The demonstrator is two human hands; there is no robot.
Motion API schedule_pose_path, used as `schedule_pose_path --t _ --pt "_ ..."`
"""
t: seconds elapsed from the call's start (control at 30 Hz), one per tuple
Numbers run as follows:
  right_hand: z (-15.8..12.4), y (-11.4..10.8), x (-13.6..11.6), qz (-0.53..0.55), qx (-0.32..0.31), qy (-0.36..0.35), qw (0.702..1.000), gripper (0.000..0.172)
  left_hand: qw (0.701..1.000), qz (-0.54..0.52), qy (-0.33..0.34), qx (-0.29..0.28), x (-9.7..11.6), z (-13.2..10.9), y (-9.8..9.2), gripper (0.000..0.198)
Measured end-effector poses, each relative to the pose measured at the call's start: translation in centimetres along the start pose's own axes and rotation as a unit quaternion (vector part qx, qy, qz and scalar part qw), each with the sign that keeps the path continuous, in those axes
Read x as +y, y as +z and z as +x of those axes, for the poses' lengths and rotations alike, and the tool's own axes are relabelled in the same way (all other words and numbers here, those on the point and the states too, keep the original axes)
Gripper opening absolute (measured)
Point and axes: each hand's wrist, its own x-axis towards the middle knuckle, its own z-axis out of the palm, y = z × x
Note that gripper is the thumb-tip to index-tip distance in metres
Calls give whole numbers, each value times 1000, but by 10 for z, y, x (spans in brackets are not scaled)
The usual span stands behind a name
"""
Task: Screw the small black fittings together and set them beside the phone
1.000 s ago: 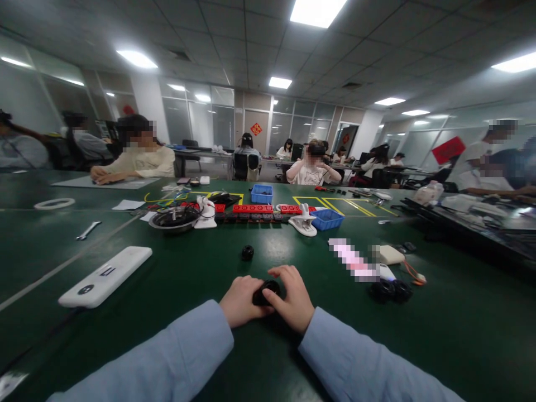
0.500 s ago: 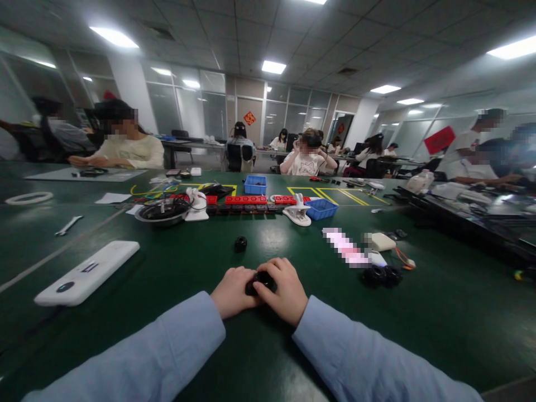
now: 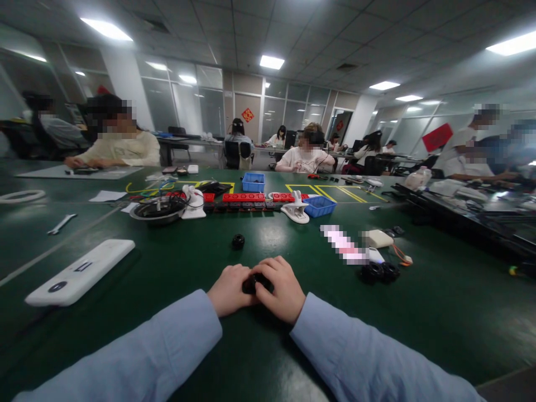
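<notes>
My left hand [image 3: 231, 289] and my right hand [image 3: 282, 287] meet over the green table [image 3: 184, 262], in the middle of the view. Between them is a dark round part [image 3: 263, 282], mostly covered by the fingers, so its kind does not show. The fingers of both hands curl closed around it, with the right thumb across the near side. Just beyond the hands lies a small black ring-shaped part [image 3: 238, 241]. Similar black round parts [image 3: 379, 272] sit together further off to the right.
A long white device [image 3: 81, 273] lies at left, near a wrench [image 3: 62, 224]. Further back are a metal bowl of cables [image 3: 158, 211], red power strips [image 3: 243, 197], white clamps [image 3: 296, 210] and blue bins [image 3: 320, 206]. A phone [image 3: 341, 244] lies right. A co-worker [image 3: 305, 159] sits opposite.
My view has shifted slightly. Both hands stay around the dark part, with small finger movements only. The co-worker opposite has lowered their hands from their head.
</notes>
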Motion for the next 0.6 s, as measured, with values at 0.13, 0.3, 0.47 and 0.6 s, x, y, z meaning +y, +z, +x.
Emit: schedule_pose_path --t 0.13,0.3,0.47,0.6 --pt "0 -3 -1 8 -7 -19 1000 28 1000 5 -1 -4 0 0 -1 26" --pt "0 -4 -3 21 -16 -25 999 30 1000 7 3 -4 1 0 -1 25" --pt "-1 -3 -3 26 -7 -44 999 27 1000 8 9 0 -2 0 2 21" --pt "-1 -4 -5 15 -5 -53 998 23 1000 7 9 4 -3 1 4 15"
